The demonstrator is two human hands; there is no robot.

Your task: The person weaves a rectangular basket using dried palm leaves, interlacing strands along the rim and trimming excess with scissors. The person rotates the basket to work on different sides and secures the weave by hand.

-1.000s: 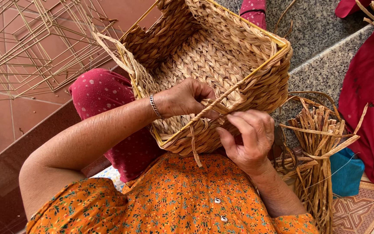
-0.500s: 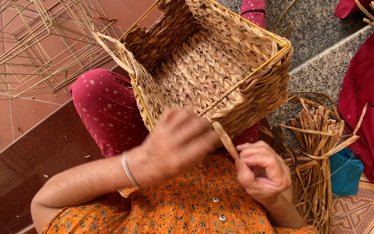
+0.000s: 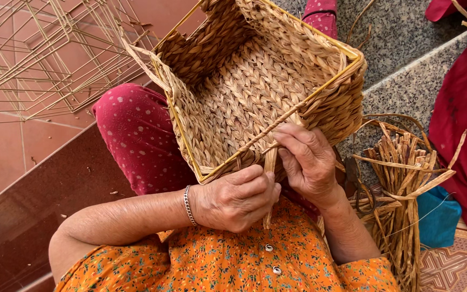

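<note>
Woven basket (image 3: 255, 92), square and straw-coloured, tilted on the lap with its open mouth facing up toward the camera and its yellow wire rim (image 3: 277, 121) running along the near edge. Left of the basket, a stack of bare wire frames (image 3: 44, 59) on the red tiled floor. Right of the basket and lower, a bundle of dried reed strips (image 3: 401, 200) standing roughly upright, near a blue cloth (image 3: 436, 216). At the basket's near rim, left hand (image 3: 236, 197) clenched around a flat reed strip (image 3: 269, 178), just below the rim. Right hand (image 3: 309, 159) beside it, fingers pinching the same strip where it meets the rim. Strip's long axis nearly vertical: top end at the rim, loose tail pointing down toward the orange flowered shirt (image 3: 233, 265). On the left wrist, a thin silver bracelet (image 3: 188, 205).
</note>
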